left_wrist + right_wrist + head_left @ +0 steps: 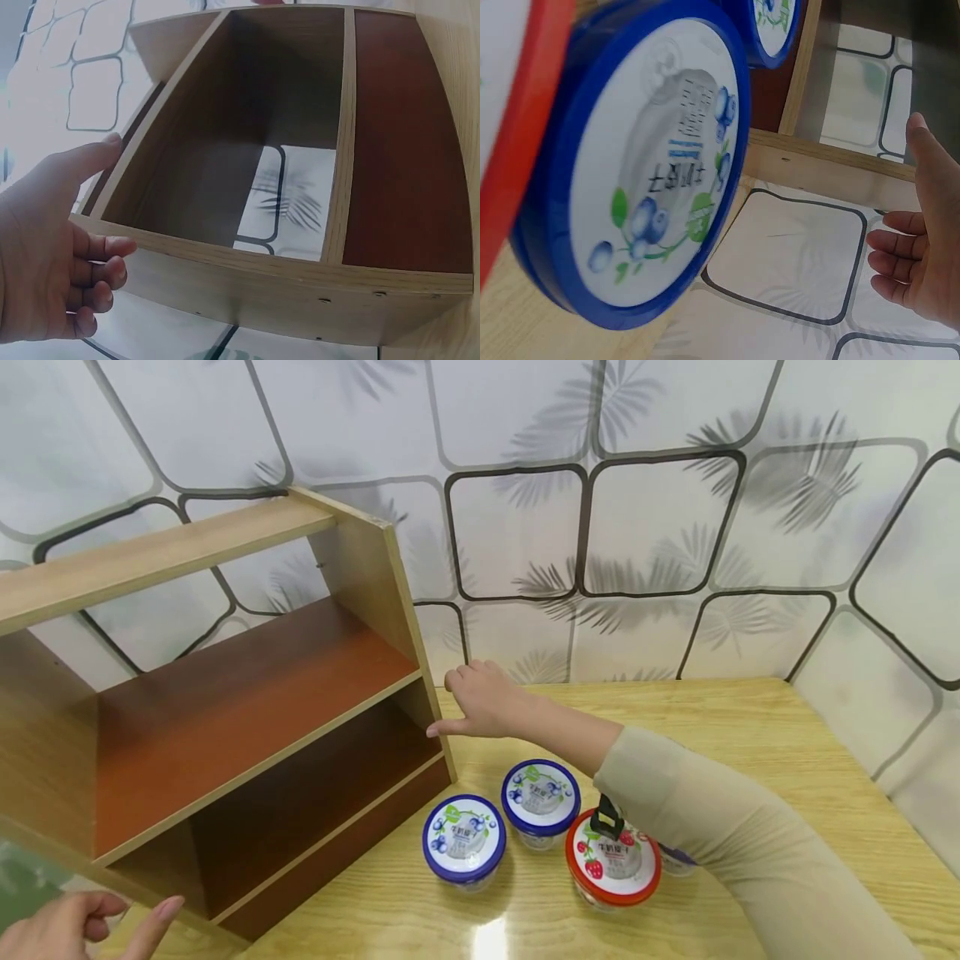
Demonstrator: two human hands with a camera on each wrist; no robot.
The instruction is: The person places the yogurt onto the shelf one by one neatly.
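Left hand and right hand, both half-open and empty, flank a tan-and-brown wooden shelf unit; nearer the right, round blue-lidded plastic tubs and a red-lidded plastic tub show Chinese lettering including 牛奶.

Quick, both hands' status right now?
Left hand: open, holding nothing, near the shelf.
Right hand: open, holding nothing, by the shelf's right side.

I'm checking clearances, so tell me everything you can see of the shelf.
The shelf looks like pale wood with reddish inner boards. Two side panels hold a top board and middle board above a low compartment and reddish base strip; the patterned wall shows through the open upper back. It stands upright on the table. The left hand and right hand are near its sides; contact is unclear.
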